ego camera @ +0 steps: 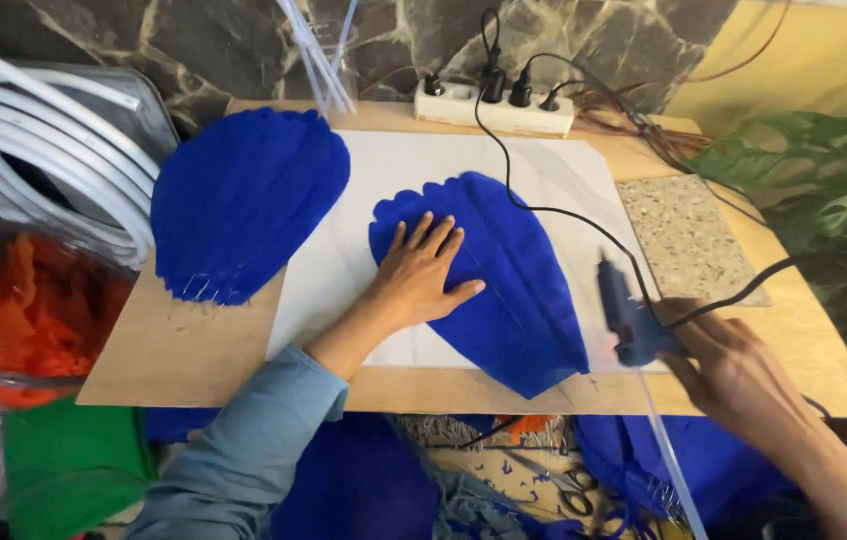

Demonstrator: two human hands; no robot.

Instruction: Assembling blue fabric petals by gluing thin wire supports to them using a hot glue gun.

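My left hand (422, 275) lies flat, fingers spread, on a blue crepe paper petal (504, 290) that rests on a white sheet (384, 170) on the wooden board (194, 350). My right hand (734, 370) grips a blue glue gun (626, 312) at the petal's right edge, nozzle pointing away from me, a clear glue stick (666, 440) sticking out of its back. A second, larger blue petal (244, 200) lies at the board's left, apart from both hands.
A white power strip (499, 108) with black plugs sits at the board's far edge; a black cable (544, 208) crosses the sheet to the gun. White tubing coils (34, 160) at left, orange paper (29, 310), a speckled tile (689, 240), green leaves (824, 190) at right.
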